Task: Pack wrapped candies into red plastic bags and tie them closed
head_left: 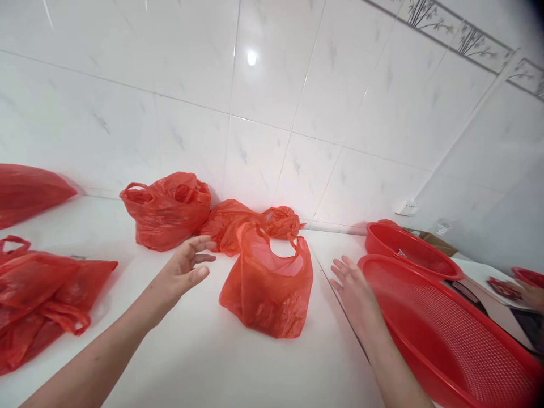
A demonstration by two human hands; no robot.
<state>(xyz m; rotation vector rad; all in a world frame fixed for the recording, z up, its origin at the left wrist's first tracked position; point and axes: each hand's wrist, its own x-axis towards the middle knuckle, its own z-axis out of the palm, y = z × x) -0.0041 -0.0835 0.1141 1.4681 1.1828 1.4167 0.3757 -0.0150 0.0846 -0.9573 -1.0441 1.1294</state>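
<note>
A red plastic bag [272, 289] with its handles up stands on the white table between my hands. To its left, my left hand [191, 263] hovers with fingers apart and holds nothing. On the other side, beside the rim of a red mesh basket, my right hand [352, 286] is open and slightly blurred. Neither hand touches the bag. Its contents cannot be made out through the plastic. Behind it, more red bags lie against the wall: a full one [168, 212], a crumpled one [232, 224] and a small bunched one [283, 221].
Other red bags [46, 294] lie at the left, one [29, 192] behind them. At right are the large red mesh basket [480, 328] and a red basin [412, 249]. Farther right, another person's hand [533, 294] is near dark red pieces [504, 288] on a white board. A tiled wall [191, 73] backs the table.
</note>
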